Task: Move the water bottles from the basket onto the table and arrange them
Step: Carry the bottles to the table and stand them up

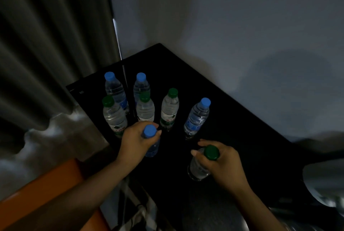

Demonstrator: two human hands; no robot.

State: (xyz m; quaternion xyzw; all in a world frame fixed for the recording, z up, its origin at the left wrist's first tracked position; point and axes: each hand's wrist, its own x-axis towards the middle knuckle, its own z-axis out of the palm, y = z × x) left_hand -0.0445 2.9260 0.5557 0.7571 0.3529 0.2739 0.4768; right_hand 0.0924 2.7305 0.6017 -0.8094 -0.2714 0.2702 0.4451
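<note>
Head view, very dim: my left hand point(136, 142) curls round the neck of a blue-capped bottle point(151, 147) at the table's near left. My right hand point(226, 167) grips a green-capped bottle point(198, 168) by its shoulder, further right. Both bottles are upright; darkness hides whether their bases touch the black table point(242, 128). Behind them six more bottles point(169, 111) stand on the table, three blue caps and three green, their labels unreadable. A grey curtain point(46, 44) hangs at left. An orange surface point(37, 193) is cut off at the lower left. Pale strips point(138, 212) below my arms are too murky to identify.
</note>
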